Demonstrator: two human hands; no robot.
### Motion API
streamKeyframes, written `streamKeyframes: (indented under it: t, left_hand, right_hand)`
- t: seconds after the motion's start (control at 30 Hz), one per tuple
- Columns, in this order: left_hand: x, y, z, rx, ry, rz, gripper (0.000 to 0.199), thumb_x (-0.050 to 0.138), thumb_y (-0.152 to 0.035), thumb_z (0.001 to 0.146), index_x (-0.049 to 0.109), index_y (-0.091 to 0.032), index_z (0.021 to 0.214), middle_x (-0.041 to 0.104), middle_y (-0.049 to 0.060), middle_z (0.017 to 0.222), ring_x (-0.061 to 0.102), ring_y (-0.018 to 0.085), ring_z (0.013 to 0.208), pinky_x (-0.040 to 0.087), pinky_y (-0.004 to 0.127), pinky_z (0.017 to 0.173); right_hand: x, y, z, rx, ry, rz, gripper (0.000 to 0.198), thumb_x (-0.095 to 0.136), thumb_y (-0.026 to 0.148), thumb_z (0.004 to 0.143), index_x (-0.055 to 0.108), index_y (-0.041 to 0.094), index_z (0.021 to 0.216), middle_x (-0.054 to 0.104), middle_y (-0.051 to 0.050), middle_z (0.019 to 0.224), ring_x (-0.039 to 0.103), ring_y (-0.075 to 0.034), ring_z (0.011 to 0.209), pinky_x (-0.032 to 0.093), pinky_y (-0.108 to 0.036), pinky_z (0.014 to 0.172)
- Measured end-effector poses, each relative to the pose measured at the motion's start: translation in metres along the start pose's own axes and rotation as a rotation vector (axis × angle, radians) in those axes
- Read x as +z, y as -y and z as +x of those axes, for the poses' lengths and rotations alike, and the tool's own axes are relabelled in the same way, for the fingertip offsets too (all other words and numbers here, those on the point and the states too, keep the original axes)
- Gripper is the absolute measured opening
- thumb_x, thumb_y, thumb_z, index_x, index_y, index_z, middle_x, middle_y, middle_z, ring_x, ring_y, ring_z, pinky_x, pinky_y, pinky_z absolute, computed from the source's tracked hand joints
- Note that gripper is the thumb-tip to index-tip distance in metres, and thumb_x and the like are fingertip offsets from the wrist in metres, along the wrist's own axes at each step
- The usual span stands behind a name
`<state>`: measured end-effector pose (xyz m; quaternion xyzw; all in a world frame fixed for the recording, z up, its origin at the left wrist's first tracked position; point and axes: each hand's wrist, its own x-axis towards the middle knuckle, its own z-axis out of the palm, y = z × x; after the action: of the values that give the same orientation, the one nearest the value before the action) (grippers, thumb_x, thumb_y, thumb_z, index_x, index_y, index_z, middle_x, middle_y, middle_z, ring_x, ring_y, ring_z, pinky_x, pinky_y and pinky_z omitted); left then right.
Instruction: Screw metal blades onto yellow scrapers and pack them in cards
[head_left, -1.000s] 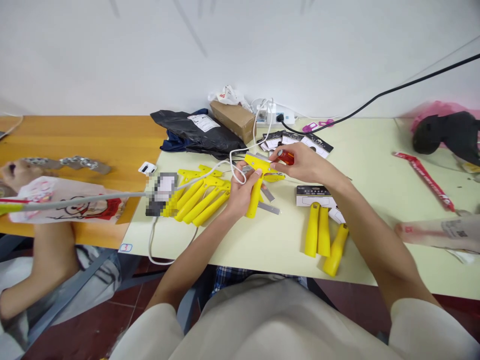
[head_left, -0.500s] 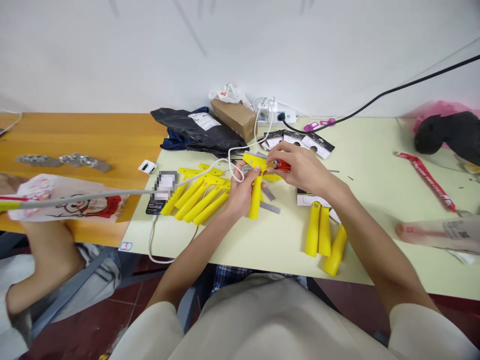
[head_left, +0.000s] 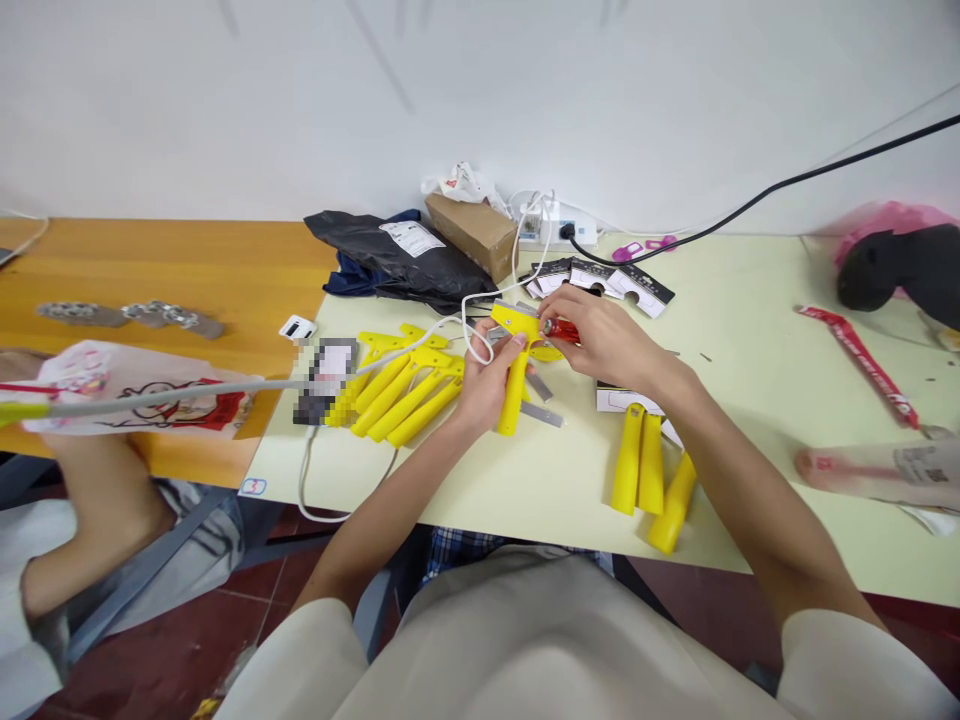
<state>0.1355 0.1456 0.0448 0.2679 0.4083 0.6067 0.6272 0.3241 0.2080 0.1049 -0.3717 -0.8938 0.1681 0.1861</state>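
Observation:
My left hand [head_left: 486, 383] is closed round a yellow scraper [head_left: 513, 390], its wide head tilted up and its handle pointing down toward me. In my right hand [head_left: 604, 335] is a screwdriver with a red handle [head_left: 559, 329], close against the scraper's head; its tip is hidden. Under and beside the scraper lie grey metal blades [head_left: 541, 414]. Several yellow scrapers [head_left: 409, 398] rest in a row left of my left hand. Yellow handles [head_left: 625, 465] lie on the table below my right wrist, by a white and black card [head_left: 619, 399].
A white cable [head_left: 420, 345] loops across the scrapers near my left hand. Behind are a black plastic parcel [head_left: 405, 262], a cardboard box [head_left: 476, 238], a power strip [head_left: 577, 228] and packaging cards [head_left: 634, 287]. Another person's arm [head_left: 105, 490] is at the left; a bottle [head_left: 877, 466] lies right.
The scraper's head has turned slightly in my left hand. Both hands keep their hold close together. The whole view has shifted a little.

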Motion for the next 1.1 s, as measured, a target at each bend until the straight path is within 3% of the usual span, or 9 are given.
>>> streamKeyframes:
  t: [0.17,0.3,0.47,0.83,1.1]
  left_hand:
    - [-0.006,0.004,0.002,0.007,0.031,0.019,0.060,0.101,-0.046,0.081,0.054,-0.030,0.116,0.081,-0.003,0.109,0.084,0.020,0.084,0.067,0.030,0.063]
    - [-0.010,0.007,0.003,0.003,0.049,0.053,0.061,0.100,-0.049,0.083,0.054,-0.031,0.120,0.081,-0.004,0.106,0.079,0.016,0.069,0.063,0.027,0.056]
    - [-0.011,0.007,0.004,-0.028,0.057,0.032,0.062,0.101,-0.045,0.082,0.056,-0.031,0.122,0.082,-0.004,0.107,0.077,0.014,0.066,0.062,0.026,0.055]
    - [0.000,-0.003,-0.001,-0.065,0.054,0.001,0.061,0.101,-0.037,0.079,0.054,-0.031,0.118,0.083,-0.001,0.109,0.086,0.027,0.107,0.062,0.025,0.063]
    - [0.002,-0.003,-0.002,-0.072,0.038,-0.020,0.060,0.100,-0.035,0.080,0.053,-0.031,0.117,0.084,-0.001,0.111,0.086,0.026,0.109,0.063,0.027,0.065]
  right_hand:
    - [-0.001,0.007,0.002,0.055,-0.074,0.109,0.012,0.062,0.022,0.098,0.072,0.020,0.102,0.077,-0.015,0.120,0.070,-0.031,0.102,0.051,-0.045,0.091]
    - [-0.004,0.012,0.002,0.166,-0.115,0.186,0.007,0.067,0.023,0.093,0.074,0.020,0.094,0.078,-0.012,0.111,0.065,-0.025,0.086,0.047,-0.041,0.083]
    - [-0.011,0.012,0.001,0.309,-0.078,0.292,0.010,0.077,0.028,0.089,0.078,0.020,0.095,0.072,-0.005,0.085,0.057,-0.021,0.073,0.042,-0.038,0.075]
    - [-0.017,0.011,0.001,0.372,-0.066,0.178,0.015,0.071,0.031,0.095,0.081,0.020,0.096,0.061,-0.002,0.071,0.048,-0.020,0.066,0.035,-0.039,0.071]
    - [-0.018,0.014,0.000,0.324,-0.062,0.241,0.019,0.077,0.034,0.091,0.077,0.020,0.103,0.073,-0.004,0.086,0.056,-0.021,0.073,0.040,-0.037,0.076]
